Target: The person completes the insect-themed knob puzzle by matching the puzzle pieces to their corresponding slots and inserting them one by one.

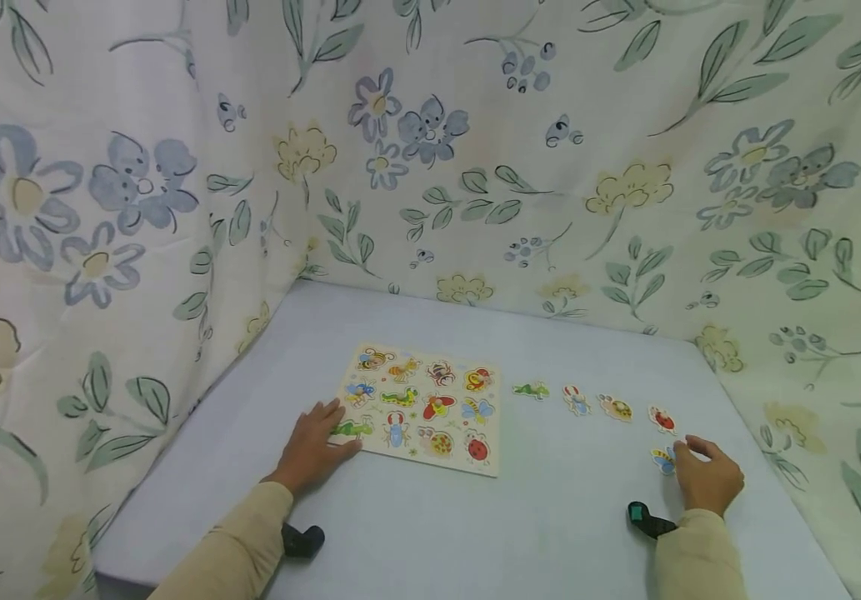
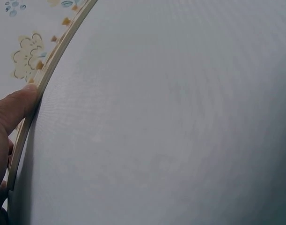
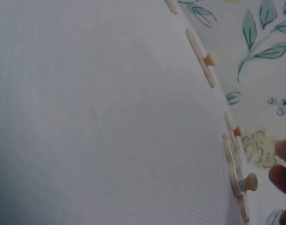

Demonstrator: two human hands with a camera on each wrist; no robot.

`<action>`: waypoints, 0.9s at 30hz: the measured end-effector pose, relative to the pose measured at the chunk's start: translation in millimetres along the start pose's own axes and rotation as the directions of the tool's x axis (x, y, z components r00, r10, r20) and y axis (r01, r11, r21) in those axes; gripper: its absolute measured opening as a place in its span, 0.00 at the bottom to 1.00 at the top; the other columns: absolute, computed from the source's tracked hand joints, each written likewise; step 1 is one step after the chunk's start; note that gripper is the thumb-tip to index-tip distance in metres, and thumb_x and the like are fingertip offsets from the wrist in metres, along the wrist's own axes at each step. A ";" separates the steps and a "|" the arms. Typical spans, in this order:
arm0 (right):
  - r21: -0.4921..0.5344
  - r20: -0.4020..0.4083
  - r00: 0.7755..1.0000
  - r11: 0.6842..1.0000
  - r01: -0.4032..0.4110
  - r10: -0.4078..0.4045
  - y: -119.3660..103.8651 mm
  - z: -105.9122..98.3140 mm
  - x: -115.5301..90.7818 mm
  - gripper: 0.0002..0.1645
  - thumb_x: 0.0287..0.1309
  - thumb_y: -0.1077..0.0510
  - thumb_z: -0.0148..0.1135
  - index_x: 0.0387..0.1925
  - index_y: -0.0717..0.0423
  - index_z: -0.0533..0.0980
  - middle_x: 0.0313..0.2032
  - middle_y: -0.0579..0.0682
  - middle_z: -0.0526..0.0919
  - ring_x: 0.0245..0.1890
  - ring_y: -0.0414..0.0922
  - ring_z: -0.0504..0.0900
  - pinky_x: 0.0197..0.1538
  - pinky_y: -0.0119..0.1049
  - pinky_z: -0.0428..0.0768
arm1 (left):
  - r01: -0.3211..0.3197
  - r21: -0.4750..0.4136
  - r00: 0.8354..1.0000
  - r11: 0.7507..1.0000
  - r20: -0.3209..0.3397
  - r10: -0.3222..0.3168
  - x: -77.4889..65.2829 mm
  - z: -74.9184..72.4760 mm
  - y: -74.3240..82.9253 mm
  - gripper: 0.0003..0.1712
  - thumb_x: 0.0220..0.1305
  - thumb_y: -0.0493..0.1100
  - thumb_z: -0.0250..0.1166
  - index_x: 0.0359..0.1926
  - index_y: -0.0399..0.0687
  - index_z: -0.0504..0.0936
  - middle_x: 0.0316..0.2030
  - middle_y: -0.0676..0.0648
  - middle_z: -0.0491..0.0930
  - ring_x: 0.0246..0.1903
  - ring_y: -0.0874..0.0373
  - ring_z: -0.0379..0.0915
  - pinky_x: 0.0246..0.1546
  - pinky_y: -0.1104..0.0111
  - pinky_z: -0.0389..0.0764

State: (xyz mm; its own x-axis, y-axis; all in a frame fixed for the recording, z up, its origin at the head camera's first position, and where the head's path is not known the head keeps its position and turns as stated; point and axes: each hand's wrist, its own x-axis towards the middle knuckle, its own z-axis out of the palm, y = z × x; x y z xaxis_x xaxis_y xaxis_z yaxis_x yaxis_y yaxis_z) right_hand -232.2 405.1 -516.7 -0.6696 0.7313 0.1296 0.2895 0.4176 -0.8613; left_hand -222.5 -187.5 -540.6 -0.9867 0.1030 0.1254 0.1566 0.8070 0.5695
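My left hand [image 1: 314,446] rests at the near left corner of a wooden puzzle board [image 1: 493,457] printed with insects. In the left wrist view its thumb [image 2: 26,93] touches the board's edge [image 2: 54,65]. At the right, my right hand [image 1: 708,477] hovers beside a blue and yellow winged-insect piece [image 1: 663,461] lying on the table. In the right wrist view, fingertips [image 3: 281,176] stay apart from that piece's wooden knob [image 3: 250,182]. Just beyond it lies a ladybug piece [image 1: 661,419].
A snail piece [image 1: 616,407], a blue beetle piece [image 1: 576,400] and a green grasshopper piece [image 1: 531,389] lie in a row between board and right hand. Floral curtains [image 1: 475,167] surround the pale table [image 1: 520,533]. Black devices [image 1: 302,542] sit at both wrists.
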 end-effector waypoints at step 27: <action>-0.172 0.029 0.989 0.974 0.145 -0.142 -21.5 -8.6 -4.0 0.18 0.60 0.60 0.55 0.43 0.73 0.80 0.44 0.72 0.79 0.51 0.67 0.69 0.55 0.57 0.61 | -0.011 0.032 1.000 0.999 0.008 0.011 0.3 0.7 -2.5 0.46 0.60 0.61 0.65 0.67 0.34 0.66 0.70 0.39 0.58 0.70 0.39 0.44 0.70 0.48 0.40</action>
State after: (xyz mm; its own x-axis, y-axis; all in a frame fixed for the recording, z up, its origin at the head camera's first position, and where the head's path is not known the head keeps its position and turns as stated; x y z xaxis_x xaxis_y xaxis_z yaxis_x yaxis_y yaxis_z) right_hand -229.9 397.8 -494.5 -0.7238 0.6483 0.2363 0.3024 0.6058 -0.7359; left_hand -223.2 -189.1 -542.5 -0.9853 0.1165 0.1246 0.1660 0.8240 0.5417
